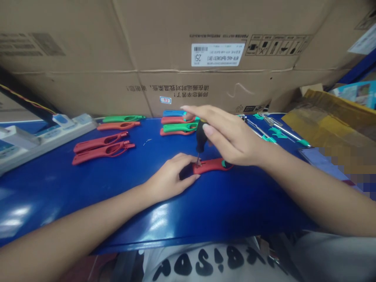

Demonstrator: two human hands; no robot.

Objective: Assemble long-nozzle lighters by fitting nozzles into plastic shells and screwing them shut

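Fingers and thumb of my left hand (pixel 169 176) pinch the left end of a red lighter handle (pixel 210 166), which lies flat on the blue table (pixel 117 199). A dark screwdriver (pixel 201 140) stands nearly upright over that same end, its tip down at the handle. My right hand (pixel 235 137) grips the screwdriver's grip from above, with fingers reaching over its top. A bit of green shows at the handle's right end, partly covered by my right hand. The exact spot where the tip meets the handle is too small to make out.
Red, orange and green handles (pixel 101 150) lie at the left. Behind my hands is a blue, red and green stack (pixel 178 127). Metal tubes with green parts (pixel 283 129) lie right, near a yellow-taped box (pixel 317 113). A power strip (pixel 55 137) borders the left; cardboard (pixel 96 58) stands behind.
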